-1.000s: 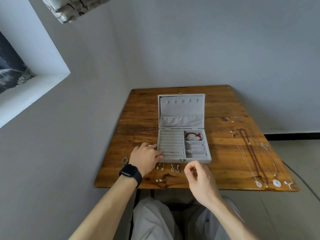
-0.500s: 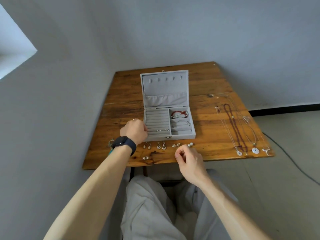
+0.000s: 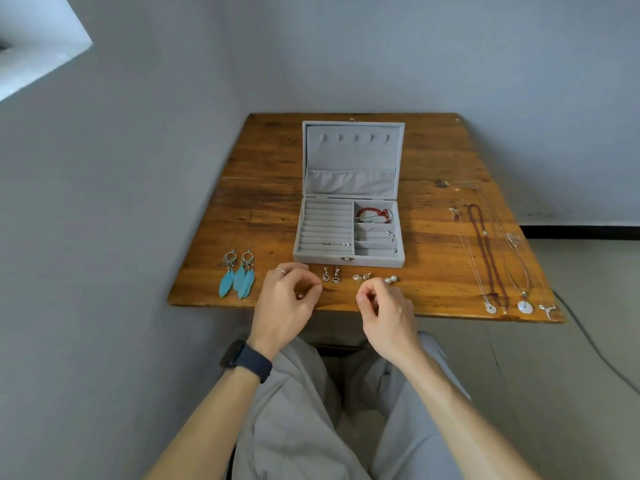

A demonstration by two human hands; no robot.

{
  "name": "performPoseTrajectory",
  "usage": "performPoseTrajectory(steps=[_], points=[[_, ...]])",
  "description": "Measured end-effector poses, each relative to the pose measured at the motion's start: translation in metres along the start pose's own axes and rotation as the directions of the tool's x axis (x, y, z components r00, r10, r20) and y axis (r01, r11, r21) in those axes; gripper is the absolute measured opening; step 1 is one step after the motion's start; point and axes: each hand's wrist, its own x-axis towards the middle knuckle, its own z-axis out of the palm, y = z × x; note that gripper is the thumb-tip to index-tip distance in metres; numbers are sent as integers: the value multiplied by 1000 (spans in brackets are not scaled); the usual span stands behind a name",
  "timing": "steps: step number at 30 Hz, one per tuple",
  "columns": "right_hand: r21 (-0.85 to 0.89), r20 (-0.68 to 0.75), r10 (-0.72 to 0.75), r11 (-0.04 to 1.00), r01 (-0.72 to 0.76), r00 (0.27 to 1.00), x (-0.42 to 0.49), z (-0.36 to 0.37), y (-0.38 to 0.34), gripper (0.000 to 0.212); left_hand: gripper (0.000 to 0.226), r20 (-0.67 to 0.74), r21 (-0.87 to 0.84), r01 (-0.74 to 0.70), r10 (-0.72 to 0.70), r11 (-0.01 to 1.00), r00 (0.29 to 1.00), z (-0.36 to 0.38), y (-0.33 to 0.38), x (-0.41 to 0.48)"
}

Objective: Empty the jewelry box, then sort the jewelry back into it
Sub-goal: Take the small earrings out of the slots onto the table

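The grey jewelry box lies open mid-table, lid flat behind it. Inside are a red bracelet, silver chains and two small pieces in the ring rows. In front of the box lie heart drop earrings, small studs and pearl earrings. My left hand, with a ring and a watch, hovers curled over the table's front edge, fingertips together beside the heart earrings; a tiny piece shows under it. My right hand is curled just below the pearls, nothing visible in it.
Blue feather earrings lie at the front left of the wooden table. Several necklaces are stretched out along the right side. A grey wall runs close along the left. My knees are under the front edge.
My left hand has left the box's ring rows and come down to the table's front edge. The right hand has drawn back from the pearl earrings, which now lie on the table.
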Motion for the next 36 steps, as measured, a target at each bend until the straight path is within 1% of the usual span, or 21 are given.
performPoseTrajectory(steps=[2, 4, 8, 10, 16, 18, 23, 29, 36], points=[[5, 5, -17, 1000, 17, 1000, 0, -1, 1, 10, 7, 13, 25, 31, -31, 999, 999, 8, 0, -6], [-12, 21, -25, 1000, 25, 999, 0, 0, 0, 10, 8, -4, 53, 47, -47, 997, 999, 14, -3, -7], [-114, 80, -7, 993, 16, 997, 3, 2, -8, 2, 10, -15, 71, 77, -76, 995, 997, 18, -10, -5], [-142, 80, 11, 990, 0, 997, 7, 4, -13, 3, 11, -17, 65, 78, -77, 995, 997, 19, -11, -5], [-166, 87, -15, 986, 29, 996, 9, 16, -20, 3, 11, -6, 59, 60, -60, 996, 998, 18, -12, -6], [-153, 68, 2, 988, 9, 998, 10, 17, -20, 3, 11, -1, 63, 63, -63, 996, 998, 17, -12, -6], [-43, 46, 43, 998, -41, 998, 12, 17, -17, 5, 12, 28, 86, 64, -66, 994, 997, 16, -10, -4], [-30, -7, 56, 998, -56, 998, 9, 20, -18, 7, 13, 43, 53, 77, -80, 996, 996, 15, -13, -3], [-14, -25, 56, 998, -56, 998, 8, 20, -19, 10, 15, 70, 95, 54, -61, 994, 996, 13, -14, -1]])
